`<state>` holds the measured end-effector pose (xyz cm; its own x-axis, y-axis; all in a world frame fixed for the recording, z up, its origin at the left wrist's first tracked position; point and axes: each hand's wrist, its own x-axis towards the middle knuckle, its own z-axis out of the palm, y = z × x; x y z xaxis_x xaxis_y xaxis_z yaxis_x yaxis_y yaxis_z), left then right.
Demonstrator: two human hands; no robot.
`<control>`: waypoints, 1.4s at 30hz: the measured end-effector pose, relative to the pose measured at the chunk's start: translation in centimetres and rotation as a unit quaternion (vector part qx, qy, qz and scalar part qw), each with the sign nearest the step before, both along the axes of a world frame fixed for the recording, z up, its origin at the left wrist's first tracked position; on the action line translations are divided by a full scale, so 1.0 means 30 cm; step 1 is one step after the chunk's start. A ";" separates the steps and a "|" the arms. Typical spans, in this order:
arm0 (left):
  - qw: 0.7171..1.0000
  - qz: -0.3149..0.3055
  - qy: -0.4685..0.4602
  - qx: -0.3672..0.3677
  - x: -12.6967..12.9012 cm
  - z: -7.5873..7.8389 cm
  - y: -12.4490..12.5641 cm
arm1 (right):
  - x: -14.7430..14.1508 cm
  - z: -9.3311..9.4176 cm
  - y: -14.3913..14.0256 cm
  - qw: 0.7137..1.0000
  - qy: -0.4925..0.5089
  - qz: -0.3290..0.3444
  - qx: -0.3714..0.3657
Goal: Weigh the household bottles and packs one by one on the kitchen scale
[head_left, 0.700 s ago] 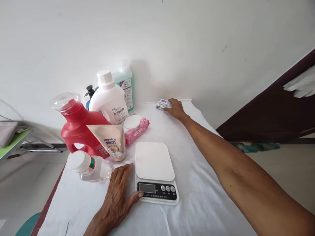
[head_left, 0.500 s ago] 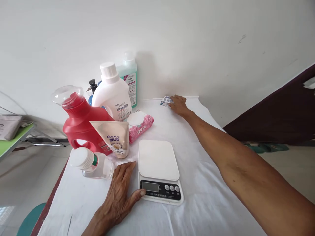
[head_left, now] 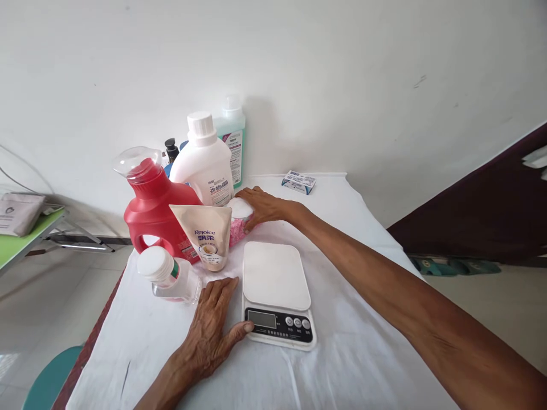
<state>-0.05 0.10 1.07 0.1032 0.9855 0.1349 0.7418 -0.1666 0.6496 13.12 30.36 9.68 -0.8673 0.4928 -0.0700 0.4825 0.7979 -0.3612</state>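
My right hand [head_left: 261,206] reaches across the table and grips the pink wipes pack [head_left: 237,226] with its white lid, beside the white detergent bottle [head_left: 205,164]. My left hand [head_left: 211,331] lies flat on the white cloth, thumb touching the left edge of the white kitchen scale [head_left: 277,291]. The scale's platform is bare. A small blue and white box [head_left: 299,181] lies alone at the far edge of the table.
Left of the scale stand a red detergent jug [head_left: 154,209], a beige Rejoice tube [head_left: 206,237], a clear bottle with a white cap [head_left: 168,277] on its side, and a green bottle [head_left: 233,139] at the wall. The white cloth [head_left: 342,341] covers the table; a green bench [head_left: 25,242] is far left.
My right hand let go of the small box at the far edge and moved left and nearer onto the pink wipes pack. My left hand stayed put.
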 end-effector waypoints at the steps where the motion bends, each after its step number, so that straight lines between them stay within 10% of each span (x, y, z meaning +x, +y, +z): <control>1: 1.000 0.001 0.001 0.002 0.000 -0.002 -0.002 | 0.004 -0.004 -0.007 1.000 -0.013 -0.003 0.028; 16: 0.999 0.001 0.002 0.035 0.004 0.009 -0.001 | 0.282 -0.033 -0.071 0.974 0.035 -0.222 0.014; 23: 0.999 0.007 0.007 0.044 0.007 0.021 -0.004 | 0.437 -0.110 -0.212 0.864 0.244 -0.438 -0.049; 28: 0.999 0.001 0.010 0.037 0.007 0.017 -0.008 | 0.525 -0.062 -0.303 0.798 0.367 -0.458 -0.137; 34: 0.999 0.002 0.009 0.044 0.005 0.004 -0.010 | 0.466 0.102 -0.442 0.900 0.238 -0.353 -0.089; 42: 0.998 -0.006 0.021 0.056 0.003 0.001 -0.010 | 0.320 0.038 -0.510 0.969 0.066 -0.236 -0.018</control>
<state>0.04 -0.18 1.11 0.1226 0.9630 0.2399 0.7657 -0.2456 0.5945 22.72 15.05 10.81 -0.5490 0.8358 0.0010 0.7382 0.4855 -0.4684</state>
